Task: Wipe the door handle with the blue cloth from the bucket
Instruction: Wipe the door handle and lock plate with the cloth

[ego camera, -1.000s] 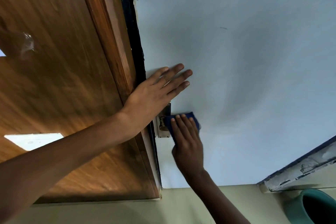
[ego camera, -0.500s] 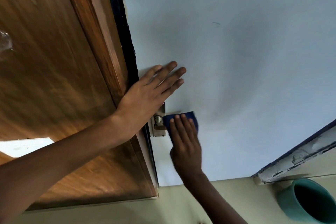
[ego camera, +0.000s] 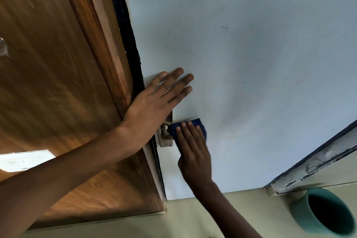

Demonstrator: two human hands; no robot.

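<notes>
The left hand (ego camera: 152, 102) lies flat, fingers spread, on the pale door (ego camera: 241, 54) above the door handle (ego camera: 165, 133). The right hand (ego camera: 193, 152) has its grip closed on the blue cloth (ego camera: 193, 124) against that handle. The teal bucket (ego camera: 324, 212) on the floor at lower right looks dark inside; contents cannot be told.

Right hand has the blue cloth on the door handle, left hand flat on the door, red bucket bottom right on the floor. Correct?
Not quite: the bucket is teal green, not red, as the head view shows. The rest holds: the right hand presses the blue cloth over the door handle, and the left hand lies flat on the door.
</notes>
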